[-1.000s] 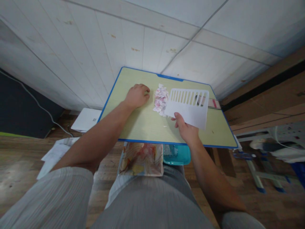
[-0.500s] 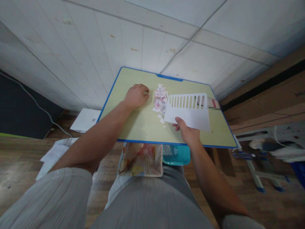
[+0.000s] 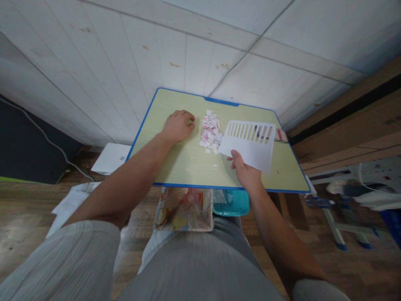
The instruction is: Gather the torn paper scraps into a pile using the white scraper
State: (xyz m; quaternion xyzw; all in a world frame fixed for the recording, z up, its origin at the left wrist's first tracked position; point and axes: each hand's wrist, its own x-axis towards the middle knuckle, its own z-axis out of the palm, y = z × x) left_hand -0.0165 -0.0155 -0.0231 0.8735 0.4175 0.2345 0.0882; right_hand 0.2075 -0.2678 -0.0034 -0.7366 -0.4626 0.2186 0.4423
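My right hand (image 3: 249,171) grips a thin white slotted board (image 3: 246,152) by its near edge, thumb on top. A row of long slots runs along the far side of the board. Its left edge is beside a pile of small white and pink paper-like pieces (image 3: 210,131) on the table (image 3: 184,163). One small loose piece (image 3: 215,165) lies apart, nearer me. Left of the pile, my left hand (image 3: 178,126) rests on the tabletop, its fingers loosely curled with a gap between thumb and fingers. Nothing shows in it.
A patterned fabric-like tray (image 3: 184,209) and a turquoise plastic basket (image 3: 233,205) sit below the table's near edge. Behind the table is a white panelled wall (image 3: 200,58) with a cable. Cardboard boxes (image 3: 351,125) stand at the right. A blurred small item lies by the right edge.
The slotted board has turned slightly in my right hand and shifted a little right at its far side. The pile's near end looks more compact. My left hand stays put.
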